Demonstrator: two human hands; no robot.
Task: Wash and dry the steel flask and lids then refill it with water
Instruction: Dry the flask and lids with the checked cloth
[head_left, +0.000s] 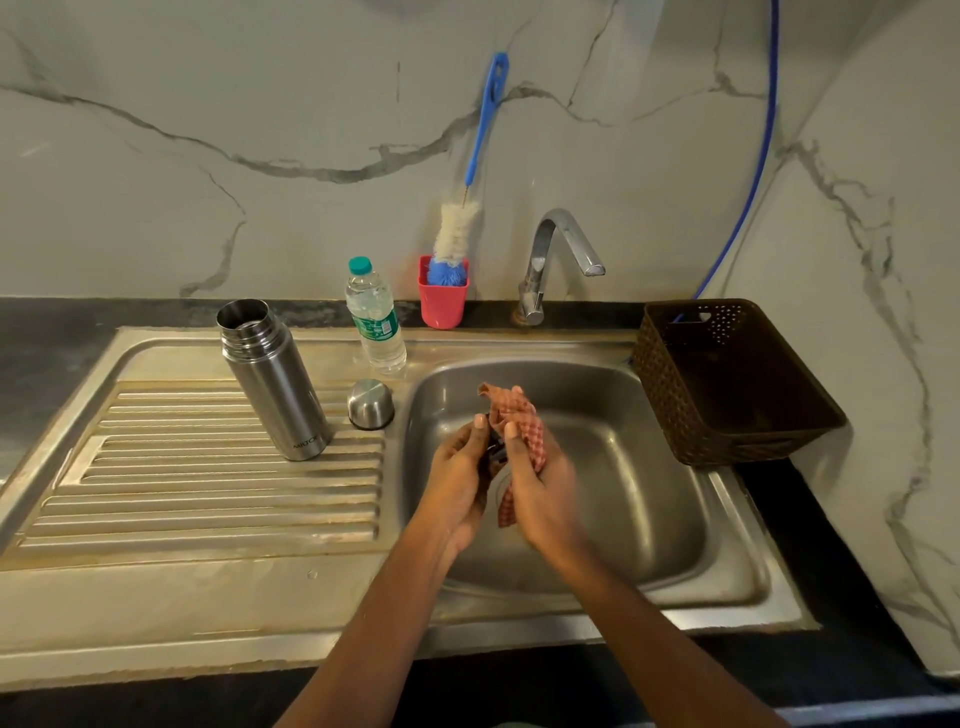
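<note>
- L hand (460, 467) over steel sink basin (654, 499), fingers curled round small dark inner lid (494, 450).
- R hand (540, 486) grips red checked cloth (519, 415), pressed against lid.
- Open cylindrical steel flask (275, 384) upright on drainboard (208, 499) w/ domed steel cap (370, 404) just beside, at basin-side edge.

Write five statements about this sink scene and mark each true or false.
1. The steel flask stands upright and uncapped on the drainboard. True.
2. Water runs from the tap. False: no stream leaves the tap.
3. The right hand grips a checked cloth over the basin; the left hand holds a small dark piece against it. True.
4. The plastic bottle lies on its side. False: the plastic bottle stands upright, capped.
5. The basket sits left of the flask. False: the basket stands right of the basin.
</note>
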